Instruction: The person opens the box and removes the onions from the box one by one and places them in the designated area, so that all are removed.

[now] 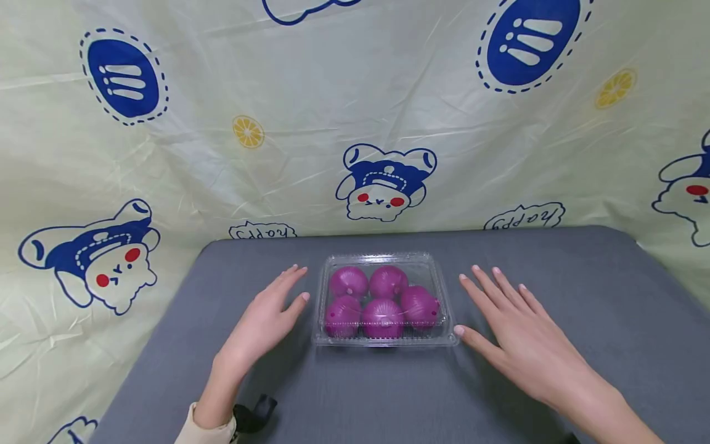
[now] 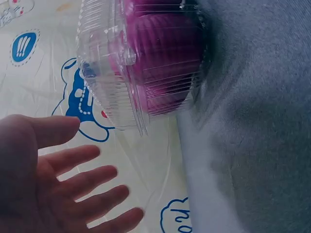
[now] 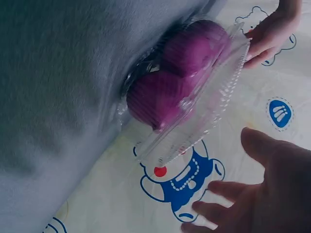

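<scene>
A clear plastic clamshell box (image 1: 383, 340) sits on the grey table with its lid down. Through the lid show several purple onions (image 1: 383, 317). To the box's left, my left hand (image 1: 265, 324) hovers with fingers extended and thumb apart, touching nothing. My right hand (image 1: 518, 336) is spread at the box's right, its thumb tip close to the near right corner; whether it touches cannot be told from the head view. In the left wrist view the left hand (image 2: 73, 184) appears apart from the box (image 2: 112, 102). The right wrist view shows a gap between the right hand (image 3: 257, 184) and the box (image 3: 214, 111).
The grey table (image 1: 383, 394) stretches around the box on all sides. Behind it hangs a pale sheet (image 1: 310, 185) printed with blue cartoon figures and orange slices. A black strap-like piece (image 1: 255, 413) shows at the left wrist, by a cream sleeve (image 1: 205, 428).
</scene>
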Motion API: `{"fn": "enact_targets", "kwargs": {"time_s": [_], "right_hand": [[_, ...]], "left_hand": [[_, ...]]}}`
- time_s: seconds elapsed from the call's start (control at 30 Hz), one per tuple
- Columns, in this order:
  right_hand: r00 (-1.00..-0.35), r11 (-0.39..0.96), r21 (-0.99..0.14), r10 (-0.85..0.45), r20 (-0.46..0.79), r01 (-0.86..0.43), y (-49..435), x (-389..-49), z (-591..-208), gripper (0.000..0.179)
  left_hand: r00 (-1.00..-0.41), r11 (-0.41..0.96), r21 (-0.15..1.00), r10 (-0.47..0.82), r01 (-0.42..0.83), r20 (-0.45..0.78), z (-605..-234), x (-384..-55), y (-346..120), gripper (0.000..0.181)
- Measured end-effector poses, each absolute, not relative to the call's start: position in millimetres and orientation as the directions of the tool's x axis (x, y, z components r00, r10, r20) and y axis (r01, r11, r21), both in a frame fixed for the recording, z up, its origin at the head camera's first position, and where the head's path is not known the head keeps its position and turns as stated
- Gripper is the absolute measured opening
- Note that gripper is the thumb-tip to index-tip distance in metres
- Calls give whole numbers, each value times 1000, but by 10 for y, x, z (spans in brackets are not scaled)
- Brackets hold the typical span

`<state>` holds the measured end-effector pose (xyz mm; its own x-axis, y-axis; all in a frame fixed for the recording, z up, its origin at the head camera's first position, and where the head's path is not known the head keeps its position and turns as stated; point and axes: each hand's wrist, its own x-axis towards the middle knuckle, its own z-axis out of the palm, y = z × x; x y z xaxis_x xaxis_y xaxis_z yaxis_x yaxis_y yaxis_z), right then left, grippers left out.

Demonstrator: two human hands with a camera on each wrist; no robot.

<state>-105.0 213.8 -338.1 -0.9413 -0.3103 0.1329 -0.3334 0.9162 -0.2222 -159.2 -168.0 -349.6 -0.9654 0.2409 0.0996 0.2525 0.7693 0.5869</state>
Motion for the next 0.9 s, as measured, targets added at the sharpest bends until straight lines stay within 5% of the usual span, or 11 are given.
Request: {"fn": "enact_targets", "kwargs": {"time_s": [0.4,0.9], "right_hand": [[-844,822,-196,-508,171,-534,1905,-1332,-3415,77],[-682,635,-253,-698,218,-730,1269,-1565,-3489,66]], "left_hand": [[-959,578,799,283,165,-7,-3598,-1766,-1742,47],[-952,188,977,271,-95,-145,-3816,-1837,-1744,52]]}}
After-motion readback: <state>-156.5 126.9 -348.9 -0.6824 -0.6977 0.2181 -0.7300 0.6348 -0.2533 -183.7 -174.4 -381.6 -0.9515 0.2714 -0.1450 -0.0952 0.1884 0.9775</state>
